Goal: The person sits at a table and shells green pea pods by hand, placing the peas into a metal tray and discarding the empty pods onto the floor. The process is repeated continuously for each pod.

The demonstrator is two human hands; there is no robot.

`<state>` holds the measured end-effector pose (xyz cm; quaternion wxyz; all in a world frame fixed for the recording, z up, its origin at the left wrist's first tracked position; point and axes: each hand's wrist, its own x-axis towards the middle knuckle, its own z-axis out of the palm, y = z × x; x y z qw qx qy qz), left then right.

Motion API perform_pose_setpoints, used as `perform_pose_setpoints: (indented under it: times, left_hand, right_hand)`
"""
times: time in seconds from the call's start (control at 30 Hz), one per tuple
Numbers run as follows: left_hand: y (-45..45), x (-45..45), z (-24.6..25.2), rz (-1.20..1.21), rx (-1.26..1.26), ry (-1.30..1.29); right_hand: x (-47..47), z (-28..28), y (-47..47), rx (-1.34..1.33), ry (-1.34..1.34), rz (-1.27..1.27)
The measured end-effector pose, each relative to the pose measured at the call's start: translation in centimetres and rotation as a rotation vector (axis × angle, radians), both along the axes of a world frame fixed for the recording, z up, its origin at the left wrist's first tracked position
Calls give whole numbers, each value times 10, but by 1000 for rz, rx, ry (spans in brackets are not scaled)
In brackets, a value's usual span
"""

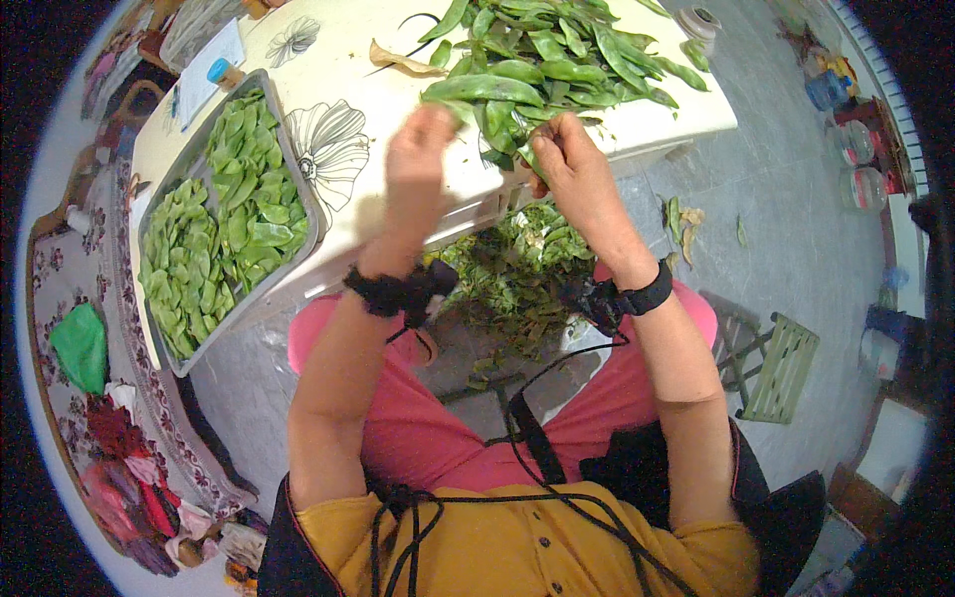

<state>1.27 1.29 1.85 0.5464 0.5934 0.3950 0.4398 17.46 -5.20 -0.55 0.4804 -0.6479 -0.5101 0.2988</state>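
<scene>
My right hand [571,160] pinches a green flat bean pod [531,158] at the table's front edge. To its left, my left hand [419,153] is blurred; its fingers appear closed on a blurred pale green pod piece [464,112]. Just beyond both hands lies a loose heap of flat green bean pods [574,71] on the white table [395,168], which is printed with line-drawn flowers. On the left side, a grey tray [319,216] holds many bean pieces [250,183] in two heaps.
A dry tan pod [403,60] lies left of the heap. Beside the tray stands a blue-capped jar [224,73] near a notebook [213,71]. Plant trimmings [515,283] fill the space below the table edge, between my knees. A folding stool [780,366] stands at right.
</scene>
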Motion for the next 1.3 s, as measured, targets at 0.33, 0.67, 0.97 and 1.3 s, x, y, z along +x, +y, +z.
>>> perform_pose_setpoints:
  times: [0.33, 0.67, 0.97, 1.3]
  left_hand:
    - [15, -20, -17, -292, -566, -540]
    - [-20, 18, -15, -425, -458, 205]
    - [-7, 1, 0, -422, -448, 227]
    - [-7, -10, -5, -488, 266, 542]
  right_hand:
    - [12, 18, -3, -120, 847, 145]
    - [-1, 2, 3, -37, 536, -23]
    - [10, 20, -4, -100, 681, 138]
    - [11, 26, -12, -114, -182, 417]
